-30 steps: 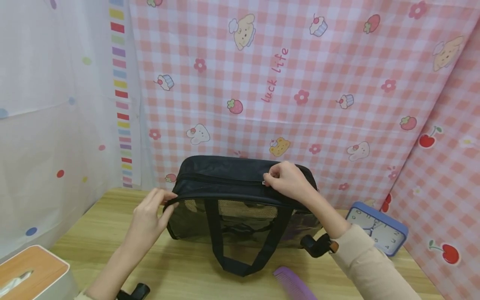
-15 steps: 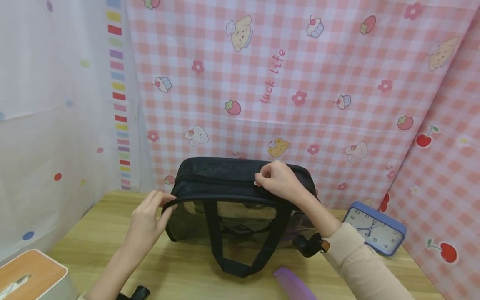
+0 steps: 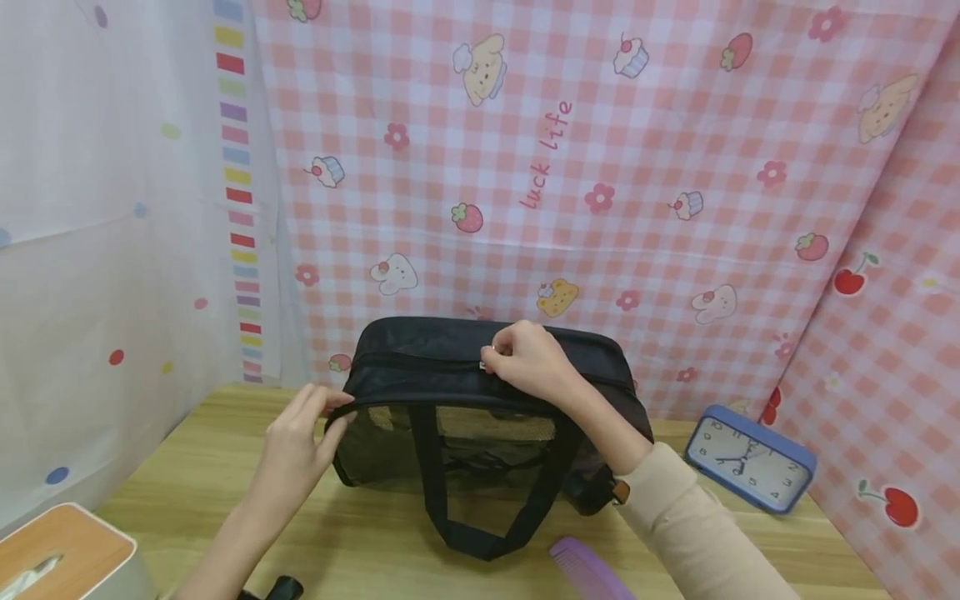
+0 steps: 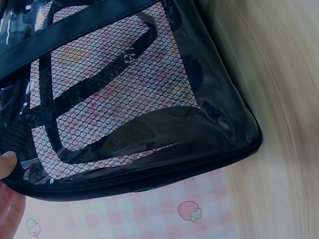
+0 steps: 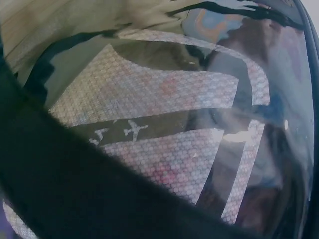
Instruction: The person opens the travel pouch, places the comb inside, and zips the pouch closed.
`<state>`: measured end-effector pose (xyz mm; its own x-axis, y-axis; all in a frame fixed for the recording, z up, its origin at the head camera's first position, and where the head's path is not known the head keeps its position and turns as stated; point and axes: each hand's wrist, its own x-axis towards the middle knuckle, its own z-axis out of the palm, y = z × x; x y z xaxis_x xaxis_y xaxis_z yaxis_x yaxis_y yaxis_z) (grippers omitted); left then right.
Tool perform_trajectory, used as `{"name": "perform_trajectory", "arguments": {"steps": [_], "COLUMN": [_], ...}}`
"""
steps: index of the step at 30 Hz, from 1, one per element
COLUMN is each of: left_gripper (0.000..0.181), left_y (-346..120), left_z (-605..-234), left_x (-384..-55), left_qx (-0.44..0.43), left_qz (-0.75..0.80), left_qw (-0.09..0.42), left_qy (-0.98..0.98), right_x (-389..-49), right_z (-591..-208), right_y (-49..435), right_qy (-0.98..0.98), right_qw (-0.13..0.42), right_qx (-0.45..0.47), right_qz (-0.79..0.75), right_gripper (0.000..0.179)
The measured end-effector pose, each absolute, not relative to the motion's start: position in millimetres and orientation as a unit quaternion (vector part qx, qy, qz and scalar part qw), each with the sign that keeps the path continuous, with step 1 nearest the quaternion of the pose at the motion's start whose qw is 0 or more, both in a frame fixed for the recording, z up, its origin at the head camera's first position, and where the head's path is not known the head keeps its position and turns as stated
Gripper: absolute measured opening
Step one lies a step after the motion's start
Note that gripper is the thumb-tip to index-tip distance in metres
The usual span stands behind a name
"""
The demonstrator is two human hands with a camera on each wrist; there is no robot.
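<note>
A black bag [image 3: 480,383] with a see-through front and a looped strap handle [image 3: 480,537] stands on the wooden table. My right hand [image 3: 528,358] pinches the silver zipper pull [image 3: 483,365] on top, near the middle of the zipper. With thumb and fingers, my left hand [image 3: 303,429] grips the bag's upper left corner. In the left wrist view, its thumb [image 4: 7,164] presses on the clear panel, and mesh [image 4: 119,84] shows through it. The right wrist view looks closely at the clear front, where a small white airplane print [image 5: 134,130] shows.
A purple comb [image 3: 588,568] lies in front of the bag. To its right a blue clock [image 3: 750,458] leans on the table [image 3: 360,542]. A tissue box [image 3: 67,550] sits at the front left. Checked pink cloth [image 3: 570,150] hangs close behind.
My right hand has slid the zipper pull leftward along the top of the bag, from the right part toward the middle. The left hand stays at its corner.
</note>
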<state>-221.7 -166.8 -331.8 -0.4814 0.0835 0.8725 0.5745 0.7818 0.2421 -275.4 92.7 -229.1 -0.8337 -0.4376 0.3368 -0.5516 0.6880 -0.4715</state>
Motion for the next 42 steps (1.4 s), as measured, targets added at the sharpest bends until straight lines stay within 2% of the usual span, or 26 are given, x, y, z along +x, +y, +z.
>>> {"name": "perform_trajectory", "arguments": {"steps": [16,24,42], "left_gripper": [0.028,0.028,0.027], "left_y": [-167,-168,-167], "left_z": [-332,-331,-332], "left_x": [-221,-220,-221], "left_qx": [-0.199,-0.198,-0.201], "left_qz": [-0.26,-0.261,-0.267], "left_qw": [0.473,0.475,0.473], "left_qy": [-0.818,-0.817,-0.815], "right_x": [-274,-273,-270], "right_z": [-233,-233,-232], "right_y": [61,41,0], "right_qy": [-0.908,-0.906,-0.907], "right_qw": [0.126,0.139,0.135], "right_qx": [0.286,0.302,0.309], "right_qz": [0.281,0.262,0.254], "right_gripper": [0.033,0.044,0.049]}}
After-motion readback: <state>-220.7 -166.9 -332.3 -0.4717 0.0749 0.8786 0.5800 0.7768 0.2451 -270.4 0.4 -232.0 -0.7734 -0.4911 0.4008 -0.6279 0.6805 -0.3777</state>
